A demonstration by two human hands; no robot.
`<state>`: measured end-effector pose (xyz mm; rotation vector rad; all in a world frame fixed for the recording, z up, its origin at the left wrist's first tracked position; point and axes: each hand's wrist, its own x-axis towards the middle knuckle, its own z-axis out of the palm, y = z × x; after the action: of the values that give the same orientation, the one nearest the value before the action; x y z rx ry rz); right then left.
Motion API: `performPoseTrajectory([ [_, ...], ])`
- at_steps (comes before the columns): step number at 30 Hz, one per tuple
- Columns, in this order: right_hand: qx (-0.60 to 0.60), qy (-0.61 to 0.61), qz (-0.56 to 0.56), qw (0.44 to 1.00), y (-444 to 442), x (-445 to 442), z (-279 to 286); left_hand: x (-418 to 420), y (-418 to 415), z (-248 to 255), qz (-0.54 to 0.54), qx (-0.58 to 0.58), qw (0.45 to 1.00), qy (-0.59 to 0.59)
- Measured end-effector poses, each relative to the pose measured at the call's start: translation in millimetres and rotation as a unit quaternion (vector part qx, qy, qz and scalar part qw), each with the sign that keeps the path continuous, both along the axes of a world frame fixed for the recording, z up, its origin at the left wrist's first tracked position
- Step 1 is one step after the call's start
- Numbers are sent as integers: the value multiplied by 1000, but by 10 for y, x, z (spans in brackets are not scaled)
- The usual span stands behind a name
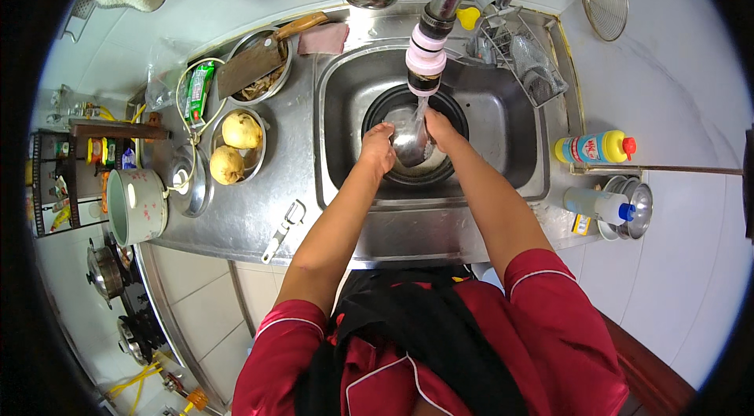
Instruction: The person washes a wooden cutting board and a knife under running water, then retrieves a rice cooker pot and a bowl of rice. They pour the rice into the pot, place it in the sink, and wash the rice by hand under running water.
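Observation:
Water runs from the faucet's pink and black nozzle (425,60) onto a shiny metal bowl (407,142) between my hands. The bowl is tilted over a round black pot (377,107) in the steel sink (506,121). My left hand (379,148) grips the bowl's left side. My right hand (440,129) is at its upper right edge, beside the stream; its fingertips are partly hidden. Cloudy water and pale grains, which look like rice, lie in the pot below.
On the left counter are a bowl with two peeled, pale yellow fruits or roots (227,165), a cleaver (250,68) across another bowl, a peeler (284,230) and an enamel pot (138,207). At right stand a wire rack (518,57) and a yellow bottle (592,147).

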<state>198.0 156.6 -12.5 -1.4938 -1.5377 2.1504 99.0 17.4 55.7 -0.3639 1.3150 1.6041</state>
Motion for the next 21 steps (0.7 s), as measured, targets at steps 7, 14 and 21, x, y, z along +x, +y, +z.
performPoseTrajectory([
  [7,160,34,-135,977,-657,85,20,-70,-50,-275,82,44,995,-45],
  [14,319,32,-56,946,-699,-39,19,-75,-16,-246,52,32,997,-45],
  [21,265,-162,-6,951,-545,309,-27,-167,-195,-237,81,28,989,-118],
])
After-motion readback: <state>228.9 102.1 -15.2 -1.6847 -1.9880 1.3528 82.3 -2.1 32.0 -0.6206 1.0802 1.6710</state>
